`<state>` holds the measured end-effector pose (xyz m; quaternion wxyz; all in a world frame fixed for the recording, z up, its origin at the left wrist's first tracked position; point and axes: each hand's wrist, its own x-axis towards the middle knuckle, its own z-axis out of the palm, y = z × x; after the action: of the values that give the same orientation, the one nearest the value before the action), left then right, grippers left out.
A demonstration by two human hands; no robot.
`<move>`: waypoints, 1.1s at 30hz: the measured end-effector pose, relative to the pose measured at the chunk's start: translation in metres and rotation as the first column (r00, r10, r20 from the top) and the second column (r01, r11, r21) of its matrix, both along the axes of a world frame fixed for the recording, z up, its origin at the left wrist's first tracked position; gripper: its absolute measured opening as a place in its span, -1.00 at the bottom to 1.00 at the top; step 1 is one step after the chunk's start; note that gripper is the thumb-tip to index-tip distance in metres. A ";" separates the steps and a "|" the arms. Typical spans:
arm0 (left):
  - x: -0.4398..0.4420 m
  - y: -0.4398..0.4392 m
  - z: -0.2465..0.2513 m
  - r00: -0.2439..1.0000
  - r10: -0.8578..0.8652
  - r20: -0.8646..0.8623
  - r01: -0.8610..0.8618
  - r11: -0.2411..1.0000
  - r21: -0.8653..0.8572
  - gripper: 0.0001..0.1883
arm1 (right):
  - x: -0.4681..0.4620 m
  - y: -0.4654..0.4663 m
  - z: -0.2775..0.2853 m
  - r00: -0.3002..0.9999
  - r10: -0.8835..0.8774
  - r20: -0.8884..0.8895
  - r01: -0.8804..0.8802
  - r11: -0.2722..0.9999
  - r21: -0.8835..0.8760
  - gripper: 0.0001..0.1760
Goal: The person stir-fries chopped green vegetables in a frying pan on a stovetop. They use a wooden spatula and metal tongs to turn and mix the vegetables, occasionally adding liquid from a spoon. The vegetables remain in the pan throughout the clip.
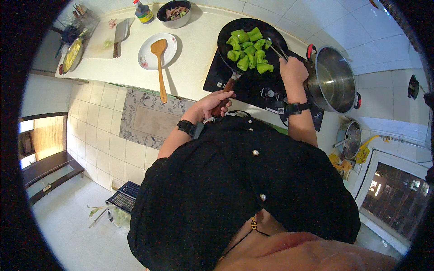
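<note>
My left hand (pixel 216 104) is wrapped around the brown handle (pixel 231 84) of a black frying pan (pixel 225 29). Pieces of green pepper (pixel 250 50) are spread over the pan's middle. In my right hand (pixel 294 71) is a pair of chopsticks (pixel 278 51); their tips touch a pepper piece at the pan's right side. The pan sits on a black cooktop (pixel 251 88) with a round knob (pixel 269 92). Each wrist wears a black band.
To the right stands a large steel pot (pixel 334 79) with red-tipped handles. A wooden spatula (pixel 159 61) lies across a white plate (pixel 144 50), its handle overhanging the counter. Behind are a bowl of meat (pixel 174 23) and a bottle (pixel 144 15). A cleaver (pixel 121 32) rests on a cutting board (pixel 96 44).
</note>
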<state>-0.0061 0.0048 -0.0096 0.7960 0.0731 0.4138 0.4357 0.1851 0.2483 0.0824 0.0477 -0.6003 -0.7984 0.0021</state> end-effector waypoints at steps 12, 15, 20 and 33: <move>0.001 -0.002 0.007 1.000 0.005 -0.005 -0.005 1.000 0.006 -0.65 | -0.017 0.008 0.000 0.984 0.181 -0.004 -0.177 0.967 0.186 -0.71; 0.001 -0.001 0.007 1.000 -0.006 0.001 0.006 1.000 0.021 -0.65 | -0.026 0.030 0.003 0.967 0.214 0.138 -0.234 0.960 0.153 -0.73; -0.001 -0.001 0.004 1.000 -0.011 0.021 0.011 1.000 0.011 -0.65 | -0.022 0.031 0.022 0.968 0.185 0.172 -0.189 0.982 0.007 -0.61; -0.002 0.001 0.001 0.999 -0.041 0.001 0.041 0.999 0.014 -0.62 | -0.035 0.078 0.011 0.914 0.296 0.276 -0.298 0.954 -0.037 -0.65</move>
<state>-0.0085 0.0063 -0.0084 0.8044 0.0869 0.4088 0.4222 0.1497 0.3259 0.0931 -0.0643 -0.4662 -0.8789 -0.0774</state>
